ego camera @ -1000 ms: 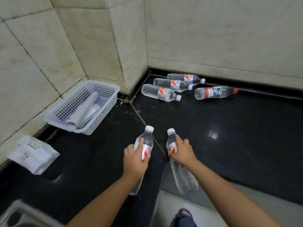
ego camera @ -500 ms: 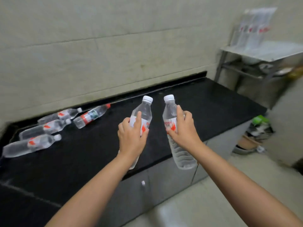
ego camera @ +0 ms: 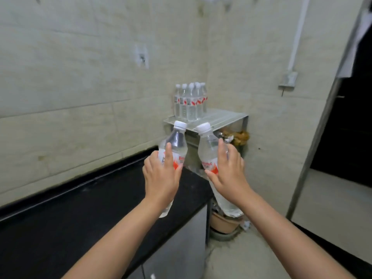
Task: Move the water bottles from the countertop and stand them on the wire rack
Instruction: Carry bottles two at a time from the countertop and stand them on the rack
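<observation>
Two bottles, one gripped by each hand, left hand and right hand; setting either down could topple the standing cluster, seemingly crowded, on the wire rack.

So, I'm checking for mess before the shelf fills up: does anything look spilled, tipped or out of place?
Nothing stands out. The bottles on the rack stand upright in a tight cluster at the back corner. Each hand, left and right, holds a capped bottle, and, and no water shows on the countertop.
</observation>
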A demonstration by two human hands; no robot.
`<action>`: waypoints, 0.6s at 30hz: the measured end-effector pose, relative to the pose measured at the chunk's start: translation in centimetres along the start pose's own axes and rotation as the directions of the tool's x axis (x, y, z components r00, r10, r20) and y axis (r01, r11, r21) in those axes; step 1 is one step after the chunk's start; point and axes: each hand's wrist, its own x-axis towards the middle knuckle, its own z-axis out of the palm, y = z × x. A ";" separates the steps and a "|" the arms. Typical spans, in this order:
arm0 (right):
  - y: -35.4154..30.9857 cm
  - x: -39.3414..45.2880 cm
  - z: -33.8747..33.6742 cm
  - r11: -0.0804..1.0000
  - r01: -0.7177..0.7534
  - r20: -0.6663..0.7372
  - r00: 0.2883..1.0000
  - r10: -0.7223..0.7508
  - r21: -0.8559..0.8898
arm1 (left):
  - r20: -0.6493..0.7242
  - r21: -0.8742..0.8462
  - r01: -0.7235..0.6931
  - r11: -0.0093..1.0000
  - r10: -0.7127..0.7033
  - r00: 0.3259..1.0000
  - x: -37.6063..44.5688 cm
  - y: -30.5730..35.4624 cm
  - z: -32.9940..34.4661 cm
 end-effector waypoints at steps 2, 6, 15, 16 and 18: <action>2.6 2.4 0.1 1.000 0.000 -0.038 0.999 0.000 0.019 | -0.054 -0.005 -0.023 1.000 0.022 0.998 2.7 1.4 2.4; 7.4 7.8 1.7 0.998 -0.029 -0.030 0.999 0.031 0.051 | -0.155 -0.011 -0.064 0.998 0.062 0.986 8.4 2.8 7.8; 17.5 25.9 8.1 0.996 -0.059 -0.017 0.998 0.061 0.066 | -0.197 -0.058 -0.078 0.995 0.065 0.978 25.3 3.8 22.0; 18.7 27.8 8.8 0.995 -0.070 -0.006 0.997 0.071 0.072 | -0.187 -0.069 -0.087 0.994 0.073 0.980 27.1 3.9 23.5; 21.2 31.3 10.0 0.993 -0.075 -0.013 0.997 0.077 0.091 | -0.190 -0.027 -0.094 0.995 0.088 0.978 30.5 4.5 26.4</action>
